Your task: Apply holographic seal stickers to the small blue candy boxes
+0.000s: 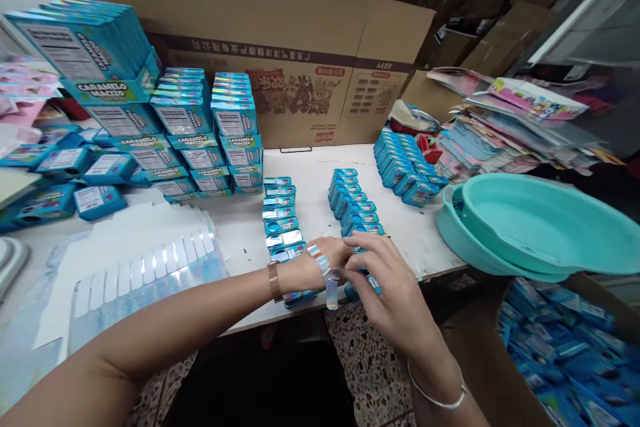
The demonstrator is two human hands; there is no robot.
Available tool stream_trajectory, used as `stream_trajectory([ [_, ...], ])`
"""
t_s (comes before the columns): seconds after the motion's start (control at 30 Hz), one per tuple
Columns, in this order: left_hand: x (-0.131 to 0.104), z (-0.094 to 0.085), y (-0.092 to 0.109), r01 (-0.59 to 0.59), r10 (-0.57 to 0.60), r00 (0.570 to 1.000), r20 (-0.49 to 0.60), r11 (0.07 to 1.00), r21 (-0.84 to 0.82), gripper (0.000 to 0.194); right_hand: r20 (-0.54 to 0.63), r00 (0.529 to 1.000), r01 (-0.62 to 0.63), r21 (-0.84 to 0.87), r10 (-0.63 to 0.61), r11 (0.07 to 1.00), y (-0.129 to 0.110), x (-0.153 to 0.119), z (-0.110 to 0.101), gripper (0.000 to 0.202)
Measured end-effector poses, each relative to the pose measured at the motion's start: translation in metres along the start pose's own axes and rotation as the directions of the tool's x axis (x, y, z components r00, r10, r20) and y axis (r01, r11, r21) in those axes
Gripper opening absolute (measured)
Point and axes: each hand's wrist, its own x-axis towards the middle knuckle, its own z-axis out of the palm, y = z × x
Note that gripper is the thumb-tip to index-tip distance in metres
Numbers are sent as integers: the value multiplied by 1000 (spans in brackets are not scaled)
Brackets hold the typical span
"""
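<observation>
Shiny holographic strips point(319, 255) lie stuck across the back of my left hand point(323, 260), and another strip point(332, 293) hangs down from it. That hand reaches over a column of small blue boxes point(280, 223), its fingertips hidden beside my right hand. My right hand point(383, 277) is next to it, thumb and index finger pinched at a strip near the left knuckles. A second row of blue boxes point(356, 203) runs up the white table beyond my hands. Left of my forearm lies a sheet of clear holographic strips point(150, 273) on white backing paper.
Stacked blue display boxes point(125, 90) stand at the back left before a large cardboard sheet point(300, 33). More blue boxes point(407, 167) and turquoise basins point(540, 220) are on the right. Below the basins, a carton holds many blue packs point(565, 347).
</observation>
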Motion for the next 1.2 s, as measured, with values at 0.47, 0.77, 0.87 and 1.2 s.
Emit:
stream_trajectory([
  [0.47,-12,30,6,195,-156,980,123,638,-745,14,-170,949,210,-290,-266,934,-35,-61,-11,17],
  [0.77,-16,6,9,351,-247,926,287,276,-895,24,-278,945,111,-217,-170,970,-43,-85,-12,20],
  [0.87,-21,-9,-3,286,-319,926,201,245,-926,22,-253,967,-24,-140,-12,990,-39,-84,-18,18],
  [1.2,-42,27,5,248,-98,969,228,442,-862,84,-104,891,-439,62,443,897,-12,-53,-21,12],
])
